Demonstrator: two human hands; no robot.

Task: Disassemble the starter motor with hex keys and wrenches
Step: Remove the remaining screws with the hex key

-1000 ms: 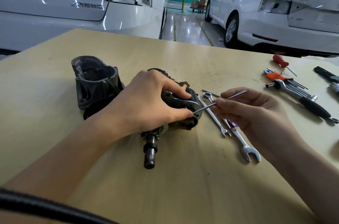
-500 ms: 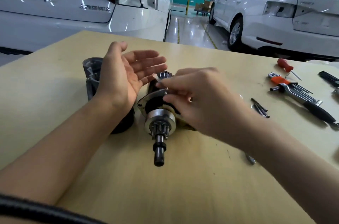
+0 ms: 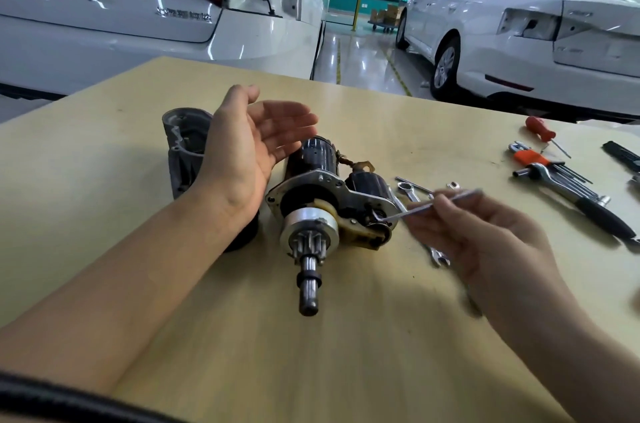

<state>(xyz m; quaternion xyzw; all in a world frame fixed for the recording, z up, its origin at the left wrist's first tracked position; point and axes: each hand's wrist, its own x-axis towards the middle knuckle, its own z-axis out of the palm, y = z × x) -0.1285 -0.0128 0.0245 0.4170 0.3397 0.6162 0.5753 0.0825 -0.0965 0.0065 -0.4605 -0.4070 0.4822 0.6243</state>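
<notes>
Starter motor (image 3: 325, 201) sits mid-frame on the table (image 3: 346, 353). Your right hand (image 3: 485, 239) pinches the hex key (image 3: 429, 204), tip at the solenoid end; left hand (image 3: 249, 152) hovers, fingers straight. Seat the tip fully, steady the body w/ your left before turning.

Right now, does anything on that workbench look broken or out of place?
Nothing looks broken. The starter motor lies on its side, its grey end housing already off and standing beside it. The right hand holds a hex key at its bracket.
</notes>
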